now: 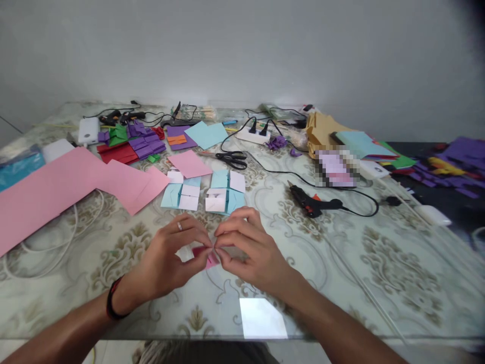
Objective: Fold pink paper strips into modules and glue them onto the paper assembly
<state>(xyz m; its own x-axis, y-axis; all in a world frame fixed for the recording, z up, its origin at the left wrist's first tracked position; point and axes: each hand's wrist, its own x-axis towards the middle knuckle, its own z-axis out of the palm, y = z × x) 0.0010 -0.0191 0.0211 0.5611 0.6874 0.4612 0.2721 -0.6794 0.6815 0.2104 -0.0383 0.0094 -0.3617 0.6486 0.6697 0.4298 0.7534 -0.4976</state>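
Between my two hands is a small folded piece of pink paper (212, 260), partly hidden by the fingers. My left hand (178, 250), with a ring and a dark wristband, pinches it from the left. On its other side my right hand (252, 247) pinches it too, fingertips meeting those of the left. Just beyond my hands lie two folded blue and white paper pieces, the left one (181, 196) and the right one (235, 199). A flat pink square (190, 164) overlaps the left piece.
A black glue gun (312, 199) lies right with its cord trailing. Black-handled scissors (232, 160) and a power strip (253, 134) are farther back. Large pink sheets (56, 187) and a white cable (71, 242) occupy the left. Purple folded papers (147, 146) lie behind.
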